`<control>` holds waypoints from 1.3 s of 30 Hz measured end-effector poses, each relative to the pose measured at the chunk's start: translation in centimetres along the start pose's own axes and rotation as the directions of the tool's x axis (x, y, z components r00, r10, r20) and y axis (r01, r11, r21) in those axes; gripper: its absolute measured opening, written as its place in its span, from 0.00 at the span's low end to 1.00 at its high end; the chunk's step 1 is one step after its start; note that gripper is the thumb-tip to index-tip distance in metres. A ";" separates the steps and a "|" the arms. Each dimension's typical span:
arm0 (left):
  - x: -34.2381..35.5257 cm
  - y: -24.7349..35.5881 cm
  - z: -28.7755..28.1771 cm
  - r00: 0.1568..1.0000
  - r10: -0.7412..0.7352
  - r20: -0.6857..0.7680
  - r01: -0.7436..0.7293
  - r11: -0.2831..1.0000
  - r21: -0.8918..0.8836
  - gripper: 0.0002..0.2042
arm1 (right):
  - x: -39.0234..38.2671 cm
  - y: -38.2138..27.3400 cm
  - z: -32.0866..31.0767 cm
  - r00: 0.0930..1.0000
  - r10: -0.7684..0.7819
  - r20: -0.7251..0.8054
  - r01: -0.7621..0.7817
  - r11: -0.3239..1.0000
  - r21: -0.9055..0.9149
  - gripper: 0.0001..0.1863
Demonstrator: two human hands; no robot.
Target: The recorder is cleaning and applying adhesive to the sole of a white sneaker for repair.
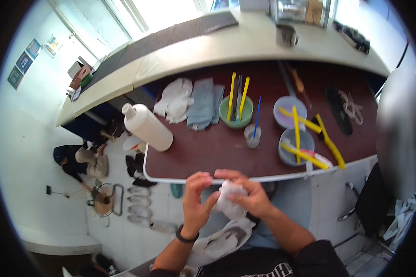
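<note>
My right hand grips a crumpled white cloth in front of the table's near edge. My left hand is just left of it, fingers curved and apart, its thumb close to the cloth; whether it touches cannot be made out. On my lap below lies a white shoe, partly covered by my arms and the cloth. Beyond my hands, on the dark red table, stands a large white bottle at the left.
Folded blue-grey cloths and a white cloth lie at the back. A green bowl, a small cup and grey tubs hold yellow-handled tools. A sandal lies right. Shoes and another person are on the left.
</note>
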State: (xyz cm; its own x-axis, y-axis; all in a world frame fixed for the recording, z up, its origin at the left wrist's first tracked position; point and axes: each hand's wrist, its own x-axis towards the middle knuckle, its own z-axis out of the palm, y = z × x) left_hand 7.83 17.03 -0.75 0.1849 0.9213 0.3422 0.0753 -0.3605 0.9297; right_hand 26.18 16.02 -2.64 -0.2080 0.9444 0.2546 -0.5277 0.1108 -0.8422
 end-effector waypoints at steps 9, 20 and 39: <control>0.4 0.8 -4.3 0.988 0.131 -0.081 -0.114 0.976 0.184 0.14 | 0.3 1.6 0.7 0.913 0.277 -0.298 -0.258 0.961 0.103 0.10; 12.3 -7.4 -13.1 0.821 0.297 -0.488 -0.017 0.867 0.498 0.57 | 0.9 -2.0 4.1 0.924 0.283 -0.258 -0.316 0.944 -0.098 0.12; 3.4 -2.2 -7.9 0.940 0.342 -0.002 -0.298 0.822 0.486 0.50 | 2.5 -8.8 5.5 0.925 -0.374 -0.063 0.281 0.789 -0.546 0.12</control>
State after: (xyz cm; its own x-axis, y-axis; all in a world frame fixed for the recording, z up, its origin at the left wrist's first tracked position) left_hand 0.57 22.13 -0.51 0.1979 0.7430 0.6394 0.4832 -0.6415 0.5959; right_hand 25.75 15.70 8.01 0.0568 0.8522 0.5202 -0.0256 0.5221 -0.8525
